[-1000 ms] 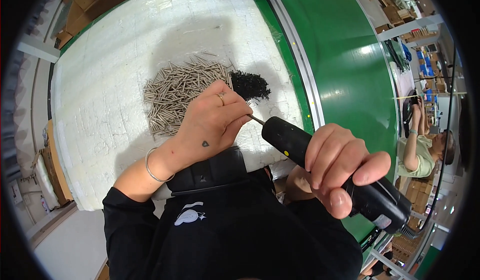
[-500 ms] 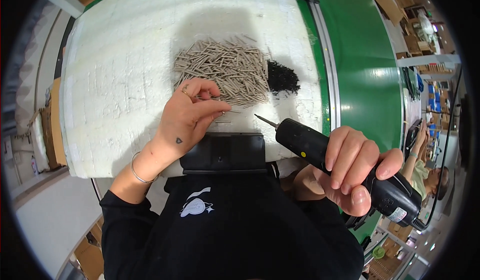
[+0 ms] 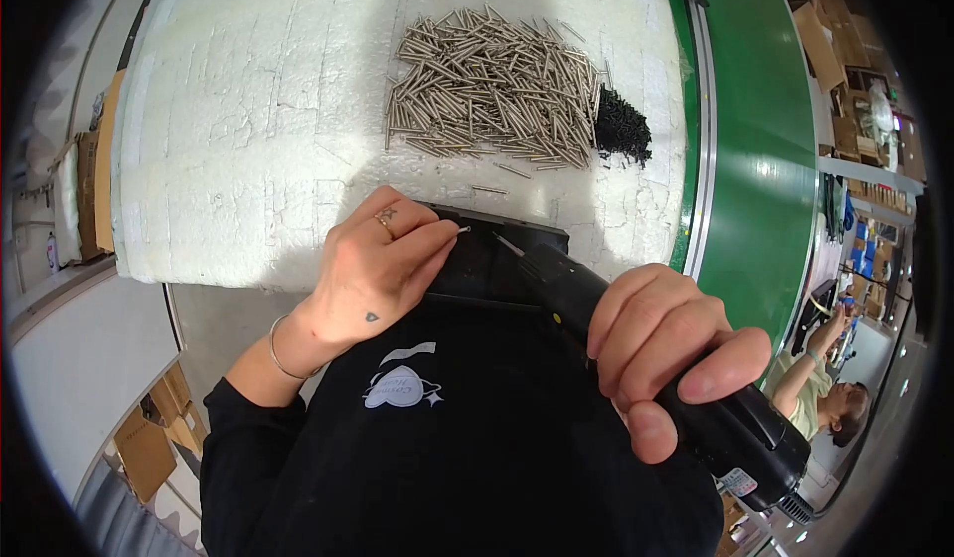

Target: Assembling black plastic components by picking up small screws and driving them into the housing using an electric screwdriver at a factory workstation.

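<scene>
My left hand (image 3: 373, 269) is closed in a pinch on a thin metal pin (image 3: 464, 230); only its bright end shows past the thumb and forefinger. My right hand (image 3: 661, 348) wraps round a black electric screwdriver (image 3: 561, 294), whose slim bit points up and left toward that end. A small gap separates the bit from the pin. Both are above a black tray-like piece (image 3: 482, 271) at the table's near edge. Beyond it lies a heap of silver metal pins (image 3: 487, 90). Small black screw-like pieces (image 3: 624, 128) are piled against the heap's right side.
Loose pins (image 3: 514, 170) lie between the heap and the black piece. White padding (image 3: 248, 159) covers the tabletop. A green surface with a metal rail (image 3: 745, 130) runs along the right. Farther right, another person (image 3: 820, 403) sits near shelves and boxes.
My left hand has come back from the heap's near edge to over the black piece, holding the pin. The screwdriver's bit has come closer to it. The whole view has shifted.
</scene>
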Demonstrator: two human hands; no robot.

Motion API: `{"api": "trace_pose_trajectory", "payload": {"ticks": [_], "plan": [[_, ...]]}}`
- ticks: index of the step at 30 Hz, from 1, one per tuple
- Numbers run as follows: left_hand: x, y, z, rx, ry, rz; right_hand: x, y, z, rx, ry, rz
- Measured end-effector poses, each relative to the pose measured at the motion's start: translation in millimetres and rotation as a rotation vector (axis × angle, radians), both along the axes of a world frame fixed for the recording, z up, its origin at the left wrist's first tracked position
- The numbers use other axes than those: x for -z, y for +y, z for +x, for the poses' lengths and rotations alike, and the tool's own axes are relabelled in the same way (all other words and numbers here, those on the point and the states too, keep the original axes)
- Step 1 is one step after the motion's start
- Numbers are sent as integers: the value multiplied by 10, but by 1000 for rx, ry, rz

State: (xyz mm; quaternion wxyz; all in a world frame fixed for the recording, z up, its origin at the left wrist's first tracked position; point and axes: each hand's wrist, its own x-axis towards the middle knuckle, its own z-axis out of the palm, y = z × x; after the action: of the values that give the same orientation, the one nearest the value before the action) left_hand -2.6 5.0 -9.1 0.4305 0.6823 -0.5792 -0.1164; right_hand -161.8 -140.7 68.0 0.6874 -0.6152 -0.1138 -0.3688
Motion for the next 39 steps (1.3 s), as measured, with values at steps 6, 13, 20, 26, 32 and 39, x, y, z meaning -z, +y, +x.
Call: {"api": "trace_pose_trajectory", "payload": {"ticks": [6,13,20,26,32,39], "plan": [[20,-29,-30,-64,67,41,42,41,68,25,42,22],[21,-37,-27,-65,72,33,90,30,137,18,31,29],[36,-50,-22,-52,65,28,158,-23,197,-18,80,-121],[80,-45,-32,-46,51,-27,79,-54,276,-104,117,-208],[124,-14,-86,-32,65,-26,15,174,367,-10,135,-10],[173,-33,-129,-38,58,-60,-6,89,465,-65,211,-193]]}}
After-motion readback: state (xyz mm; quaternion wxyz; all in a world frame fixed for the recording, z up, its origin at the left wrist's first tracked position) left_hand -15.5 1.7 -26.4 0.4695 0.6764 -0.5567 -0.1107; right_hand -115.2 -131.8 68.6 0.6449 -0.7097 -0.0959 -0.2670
